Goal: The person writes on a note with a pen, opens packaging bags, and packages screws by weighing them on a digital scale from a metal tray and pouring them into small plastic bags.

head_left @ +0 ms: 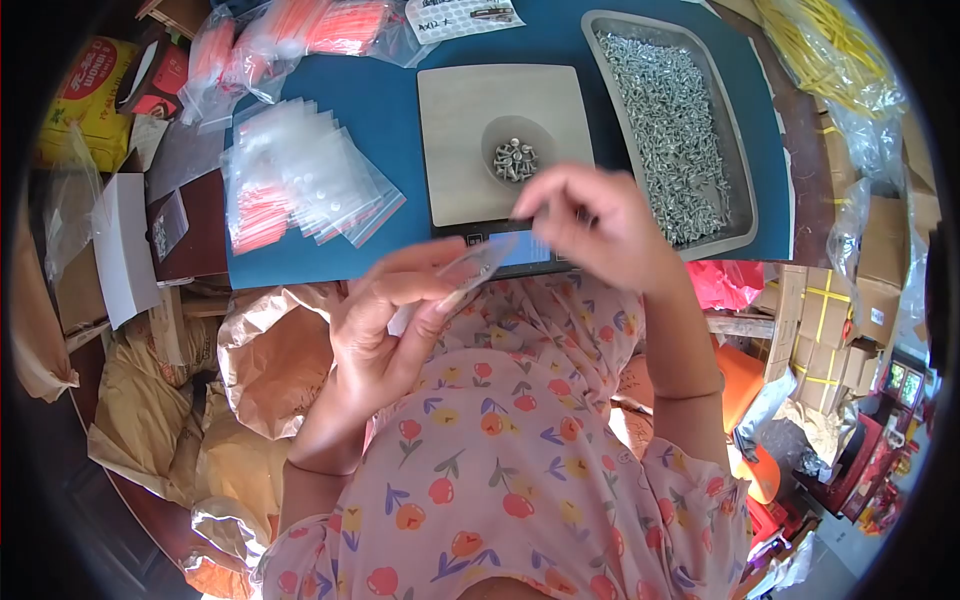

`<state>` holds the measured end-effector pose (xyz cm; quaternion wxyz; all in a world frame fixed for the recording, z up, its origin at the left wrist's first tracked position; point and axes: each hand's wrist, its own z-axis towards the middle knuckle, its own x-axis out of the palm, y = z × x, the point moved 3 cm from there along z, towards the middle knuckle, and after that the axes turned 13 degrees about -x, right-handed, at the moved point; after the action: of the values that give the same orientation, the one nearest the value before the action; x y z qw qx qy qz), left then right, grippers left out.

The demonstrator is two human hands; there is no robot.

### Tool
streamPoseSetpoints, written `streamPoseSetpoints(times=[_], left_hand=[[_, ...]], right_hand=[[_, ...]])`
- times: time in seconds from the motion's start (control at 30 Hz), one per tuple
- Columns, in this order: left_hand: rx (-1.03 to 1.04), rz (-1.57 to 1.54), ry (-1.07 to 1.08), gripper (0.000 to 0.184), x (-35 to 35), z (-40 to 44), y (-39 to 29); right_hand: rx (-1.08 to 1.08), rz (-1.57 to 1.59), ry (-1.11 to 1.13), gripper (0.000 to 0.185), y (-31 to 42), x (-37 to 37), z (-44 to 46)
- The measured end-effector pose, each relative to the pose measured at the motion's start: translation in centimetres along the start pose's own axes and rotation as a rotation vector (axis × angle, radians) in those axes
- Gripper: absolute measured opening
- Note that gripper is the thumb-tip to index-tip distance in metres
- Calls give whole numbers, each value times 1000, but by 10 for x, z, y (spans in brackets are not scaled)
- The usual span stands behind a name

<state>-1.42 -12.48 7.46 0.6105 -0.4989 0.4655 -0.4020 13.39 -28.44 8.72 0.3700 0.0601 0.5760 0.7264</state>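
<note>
My left hand [390, 315] pinches a small clear plastic bag [478, 262] between thumb and fingers, just in front of the scale. My right hand [598, 225] hovers over the scale's front right corner, its fingers bent and smeared by motion; whether it holds anything does not show. On the flat scale [460, 110] sits a small round dish [541, 138] with several screws [515, 160] in it. The scale's lit display [520, 248] is partly covered by my hands. To the right, a long grey tray [741, 150] holds a heap of silvery screws [665, 130].
Flat zip bags with red edges [310, 170] are fanned out left of the scale. Bundles of similar bags [300, 35] lie behind them. A filled small bag [170, 225] is at the far left. An open brown paper sack [275, 350] stands below the table edge.
</note>
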Motion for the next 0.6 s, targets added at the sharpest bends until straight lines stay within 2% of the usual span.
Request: streamPoseSetpoints(times=[0.03,0.1,0.17,0.27,0.3,0.37,0.43,0.53,0.6], left_hand=[[-89,-121,64,9,0,-4,3],[-62,-157,149,9,-1,-9,5],[-38,-225,253,9,-1,-13,4],[-82,-167,275,27,7,-16,-4],[-94,-147,283,32,9,-16,-5],[-120,-25,287,29,11,-17,-1],[-137,35,296,22,13,-17,3],[-287,21,311,16,13,-17,2],[-289,-30,326,15,15,-19,3]], right_hand=[[-31,-37,128,11,7,6,-7],[-20,-94,203,11,13,16,-24],[-158,-60,167,10,21,23,-32],[-327,-105,199,13,31,30,-43],[-309,-141,243,13,33,32,-45],[-276,-212,331,13,38,36,-47],[-290,-167,290,15,34,41,-51],[-350,-174,239,19,32,48,-53],[-411,-222,246,20,33,50,-54]])
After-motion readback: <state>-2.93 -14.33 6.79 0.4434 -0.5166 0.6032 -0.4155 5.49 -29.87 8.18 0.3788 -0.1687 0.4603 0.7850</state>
